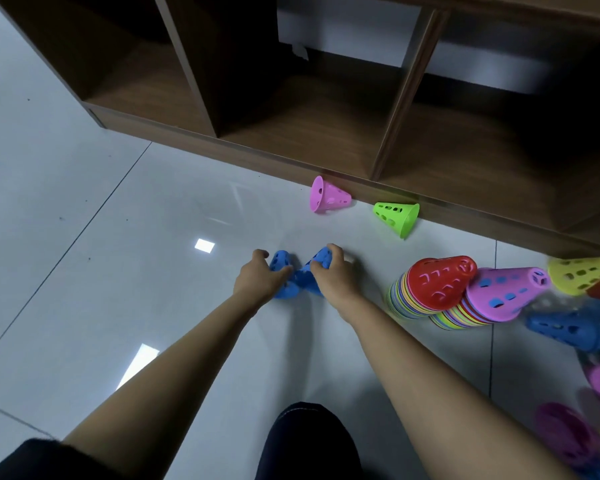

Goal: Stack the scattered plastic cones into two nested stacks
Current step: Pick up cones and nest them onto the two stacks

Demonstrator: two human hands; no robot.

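As both hands [258, 280] hold blue cones [280, 260], stacks [430, 289] sit nearby.

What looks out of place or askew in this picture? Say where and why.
The pink cone and green cone lie tipped on their sides by the wooden shelf, apart from the stacks. The red-topped stack and purple-topped stack tilt rightward instead of standing upright.

left forearm [174, 358]: bare, stretched forward and down | left hand [260, 280]: low, fingers curled round left blue cone [280, 259] | right forearm [413, 358]: bare, reaching forward alongside | right hand [333, 275]: fingers curled over right blue cone [323, 255] | hands: just beside each other, knuckles up
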